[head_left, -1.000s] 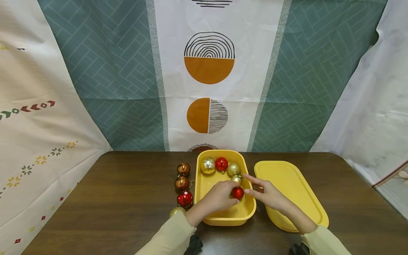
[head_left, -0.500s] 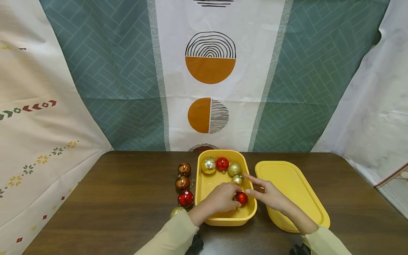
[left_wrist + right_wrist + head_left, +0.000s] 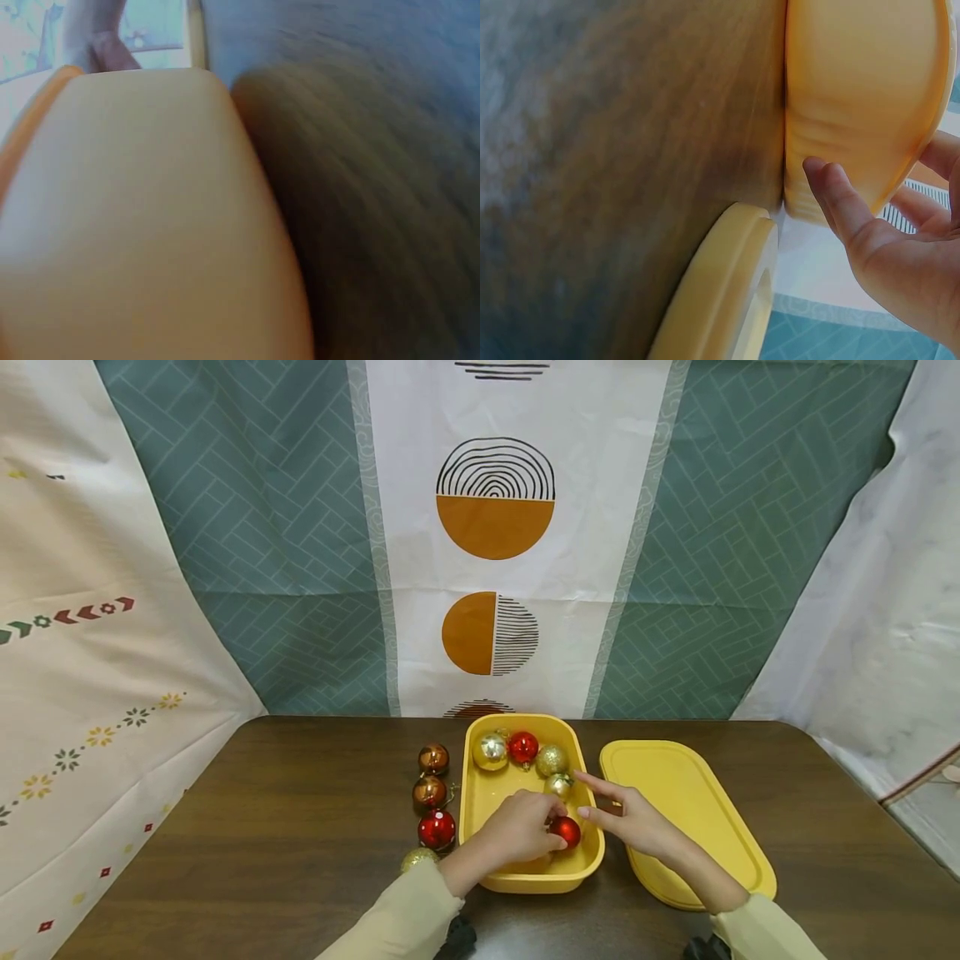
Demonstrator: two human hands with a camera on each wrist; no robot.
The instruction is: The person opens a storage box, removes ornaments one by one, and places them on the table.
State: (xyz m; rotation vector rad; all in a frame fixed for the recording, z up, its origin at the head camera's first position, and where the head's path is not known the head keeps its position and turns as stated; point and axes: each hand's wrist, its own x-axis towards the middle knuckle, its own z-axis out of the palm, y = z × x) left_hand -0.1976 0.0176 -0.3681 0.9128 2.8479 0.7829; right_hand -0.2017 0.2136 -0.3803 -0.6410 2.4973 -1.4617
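In the head view, my left hand (image 3: pixel 517 828) reaches over the near part of a yellow plastic box (image 3: pixel 474 870). Its thumb and fingers pinch a shiny red Christmas bauble (image 3: pixel 566 832) inside the box, beside the right wall. My right hand (image 3: pixel 637 818) rests at the right rim, fingers spread and fairly straight. In the right wrist view, some of its fingers (image 3: pixel 844 199) lie along the box's outer wall. Along the box's far and right sides sit a pale gold bauble (image 3: pixel 491 752), another red bauble (image 3: pixel 522 747), a glittery gold bauble (image 3: pixel 551 760) and a smaller gold bauble (image 3: pixel 558 786).
Left of the box stands a column of baubles: two copper ones, the upper (image 3: pixel 433 759) and the lower (image 3: pixel 429 793), a dotted red one (image 3: pixel 437 829) and a glittery gold one (image 3: pixel 418 859). A yellow lid (image 3: pixel 678 802) lies right of the box on the dark wooden table (image 3: pixel 300 827).
My left hand has shifted slightly right with the red bauble, bringing it nearer the box's right wall, then a touch toward the near side. The right hand has stayed at the rim.
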